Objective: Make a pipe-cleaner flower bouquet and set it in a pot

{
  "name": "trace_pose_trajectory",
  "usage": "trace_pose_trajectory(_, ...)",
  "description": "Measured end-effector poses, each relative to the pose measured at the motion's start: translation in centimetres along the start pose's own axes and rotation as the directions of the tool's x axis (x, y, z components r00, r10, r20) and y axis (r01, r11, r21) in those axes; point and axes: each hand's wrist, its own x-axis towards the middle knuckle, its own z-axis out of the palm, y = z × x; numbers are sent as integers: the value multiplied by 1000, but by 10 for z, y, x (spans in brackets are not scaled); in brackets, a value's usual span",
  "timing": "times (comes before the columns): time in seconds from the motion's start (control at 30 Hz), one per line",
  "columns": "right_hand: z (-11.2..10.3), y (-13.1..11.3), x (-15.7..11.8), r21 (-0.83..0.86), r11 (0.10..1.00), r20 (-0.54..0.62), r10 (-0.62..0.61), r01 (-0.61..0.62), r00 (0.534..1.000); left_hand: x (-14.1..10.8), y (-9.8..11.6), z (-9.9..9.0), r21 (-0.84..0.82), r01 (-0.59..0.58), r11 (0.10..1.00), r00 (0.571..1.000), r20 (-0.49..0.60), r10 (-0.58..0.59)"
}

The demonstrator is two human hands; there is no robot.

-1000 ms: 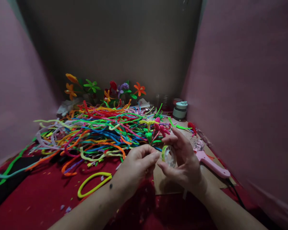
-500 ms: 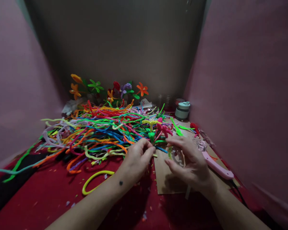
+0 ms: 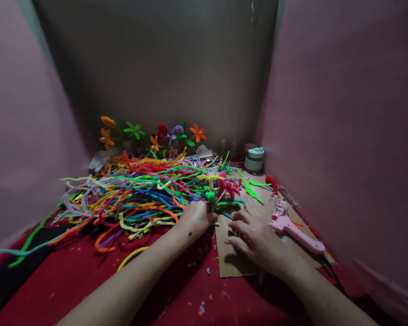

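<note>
My left hand is closed at the right end of the pipe cleaner pile, around the base of a small flower bunch. A yellow flower, a green piece and a dark pink flower rise above its fingers. To the right, my right hand is over the cardboard, fingers bent and apart; something small or clear beneath them is mostly hidden. Beside it lies a pink glue gun.
Finished flowers stand along the back wall. A lidded cup is at the back right. Green strips and a red piece lie on the cardboard. A yellow loop is by my left forearm.
My right hand has turned palm down and lowered toward the cardboard; the clear ring between its fingers is now hidden. My left hand stays at the flower stems. The view has shifted slightly.
</note>
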Motion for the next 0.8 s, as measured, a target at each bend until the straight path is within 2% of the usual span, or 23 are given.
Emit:
trace_pose_trajectory(0.13,2,4,-1,121,993,-121,4,10,993,5,-1,3,-5,4,1000,1000,-31,-4)
trace_pose_trajectory(0.23,4,4,-2,215,977,-151,27,6,988,-3,2,-5,-53,-18,998,998,-60,14)
trace_pose_trajectory(0.33,1,0,0,365,929,-140,122,-64,983,-14,10,-16,-217,-71,974,996,-72,56)
trace_pose_trajectory(0.4,-4,-5,4,500,857,-114,208,-125,971,-20,15,-23,-473,-75,878,996,-69,48)
trace_pose_trajectory(0.47,-9,-9,12,659,737,-70,255,-147,964,-25,20,-28,-673,-55,738,998,-47,32)
trace_pose_trajectory(0.57,-16,-17,29,869,456,51,299,-190,953,-29,23,-35,-826,-83,558,996,-60,61)
trace_pose_trajectory(0.63,-18,-25,41,915,320,148,301,-246,942,-30,24,-39,-851,-104,515,994,-79,70)
trace_pose_trajectory(0.7,-18,-34,52,925,300,158,259,-235,953,-31,24,-43,-845,-95,527,995,-71,66)
trace_pose_trajectory(0.8,-16,-45,64,929,336,85,221,-158,971,-29,22,-49,-830,-46,556,998,-59,-5)
